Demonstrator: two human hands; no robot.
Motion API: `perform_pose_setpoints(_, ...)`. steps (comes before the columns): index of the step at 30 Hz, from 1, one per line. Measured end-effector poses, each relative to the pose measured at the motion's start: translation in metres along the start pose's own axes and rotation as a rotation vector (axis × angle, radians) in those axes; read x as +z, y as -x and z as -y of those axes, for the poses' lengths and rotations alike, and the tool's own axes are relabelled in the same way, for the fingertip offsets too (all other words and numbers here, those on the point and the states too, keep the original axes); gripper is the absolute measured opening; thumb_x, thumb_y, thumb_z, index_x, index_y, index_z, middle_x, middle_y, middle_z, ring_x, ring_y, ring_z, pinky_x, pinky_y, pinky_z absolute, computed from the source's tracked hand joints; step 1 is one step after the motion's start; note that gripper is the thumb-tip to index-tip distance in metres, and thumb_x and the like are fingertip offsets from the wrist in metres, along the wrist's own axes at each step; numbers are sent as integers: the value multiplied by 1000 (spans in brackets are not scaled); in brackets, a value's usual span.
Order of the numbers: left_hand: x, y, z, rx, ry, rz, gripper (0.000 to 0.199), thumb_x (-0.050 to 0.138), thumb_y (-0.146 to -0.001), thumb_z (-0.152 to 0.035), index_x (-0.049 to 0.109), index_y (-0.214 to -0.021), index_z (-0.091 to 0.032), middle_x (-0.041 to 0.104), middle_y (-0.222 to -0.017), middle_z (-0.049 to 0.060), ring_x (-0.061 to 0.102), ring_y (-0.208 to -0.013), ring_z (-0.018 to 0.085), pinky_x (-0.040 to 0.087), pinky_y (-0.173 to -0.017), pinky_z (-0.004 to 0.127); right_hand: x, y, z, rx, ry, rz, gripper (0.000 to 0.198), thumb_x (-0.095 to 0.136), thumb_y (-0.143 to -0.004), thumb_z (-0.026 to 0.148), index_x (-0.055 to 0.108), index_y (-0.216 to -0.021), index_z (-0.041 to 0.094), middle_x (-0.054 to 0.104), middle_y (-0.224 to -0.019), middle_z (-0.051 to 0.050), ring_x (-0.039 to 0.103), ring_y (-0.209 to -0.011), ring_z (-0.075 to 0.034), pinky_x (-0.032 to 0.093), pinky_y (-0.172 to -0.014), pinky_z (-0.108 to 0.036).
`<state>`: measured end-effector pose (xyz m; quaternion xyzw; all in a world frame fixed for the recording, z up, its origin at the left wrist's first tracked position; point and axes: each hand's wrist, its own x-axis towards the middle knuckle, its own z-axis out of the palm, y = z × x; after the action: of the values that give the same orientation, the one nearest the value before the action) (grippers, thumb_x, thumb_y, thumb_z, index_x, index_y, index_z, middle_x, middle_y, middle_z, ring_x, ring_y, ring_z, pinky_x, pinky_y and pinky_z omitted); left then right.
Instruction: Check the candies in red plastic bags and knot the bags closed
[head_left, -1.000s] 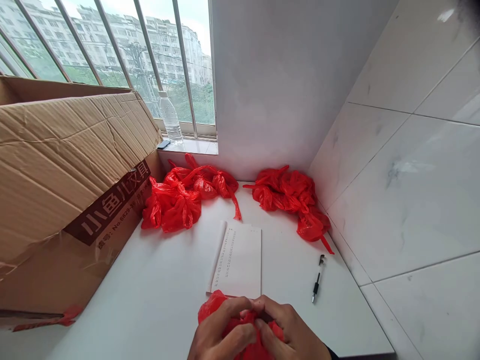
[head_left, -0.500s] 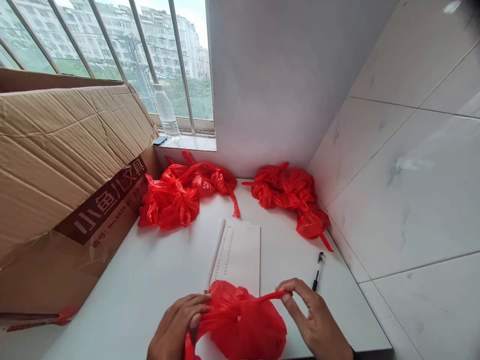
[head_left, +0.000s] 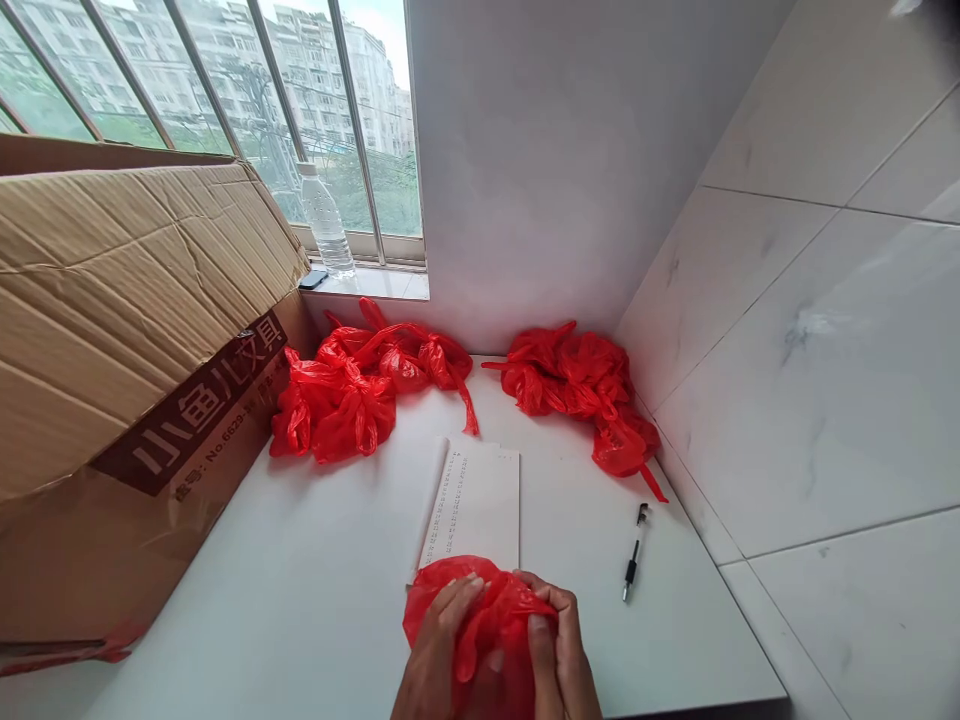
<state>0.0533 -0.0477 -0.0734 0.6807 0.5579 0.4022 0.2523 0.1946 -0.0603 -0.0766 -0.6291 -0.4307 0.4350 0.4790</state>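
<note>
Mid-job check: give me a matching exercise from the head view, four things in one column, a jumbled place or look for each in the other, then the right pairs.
Things
1. Bottle
2. Pen
3. Notebook
4. Nearest bag

Places and looks
A. White, with columns of small dark marks
B. Red, between the left hand and the right hand
C. Upright on the windowsill
D. Partly black, lying on the table

Pairs: 1-C, 2-D, 3-A, 4-B

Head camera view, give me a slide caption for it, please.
Both hands hold a red plastic bag at a white table where a notebook, a pen and more red bags lie.
</note>
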Motion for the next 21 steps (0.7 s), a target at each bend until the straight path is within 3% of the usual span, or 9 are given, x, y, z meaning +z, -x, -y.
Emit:
perform_pose_setpoints(4,9,4,29,288,-303,169,57,51,-96,-26,38,-151,-25,56,-147,4,53,-136,24,52,-107,36,8,-1,-29,-128,184,-105,42,34,-105,52,53,-128,22,58,-136,-12,59,-124,-26,52,-103,-40)
perform_pose_setpoints(7,11,6,43,421,-439,193,64,52,-93,-24,35,-154,-22,54,-149,3,51,-137,26,51,-108,39,8,-3,-45,-213,254,-135,41,34,-106,46,51,-135,21,57,-137,-13,56,-127,-28,49,-106,-45)
perform_pose_setpoints(13,22,8,49,420,-471,162,68,54,-88,-16,37,-153,-22,55,-148,1,56,-133,25,51,-108,38,14,-5,-55,-311,314,-157,36,36,-106,41,54,-130,22,60,-131,-13,58,-121,-27,51,-101,-45)
perform_pose_setpoints(17,20,10,51,415,-409,143,55,49,-95,-22,42,-149,-22,58,-145,2,53,-135,23,50,-110,37,17,-5,-53,-253,235,-176,40,36,-105,47,57,-128,22,60,-131,-12,58,-121,-27,49,-102,-43)
perform_pose_setpoints(19,13,12,49,351,-333,128,45,44,-99,-24,46,-144,-21,59,-144,4,50,-137,21,51,-109,35,12,-5,-51,-179,156,-167,42,35,-105,49,56,-129,22,60,-132,-11,58,-121,-26,50,-100,-39)
perform_pose_setpoints(21,4,14,46,195,-178,60,38,40,-101,-21,50,-138,-23,60,-141,5,51,-137,21,52,-108,35,1,-7,-49,-101,86,-175,43,33,-105,51,58,-125,22,62,-130,-10,60,-117,-25,50,-97,-35)
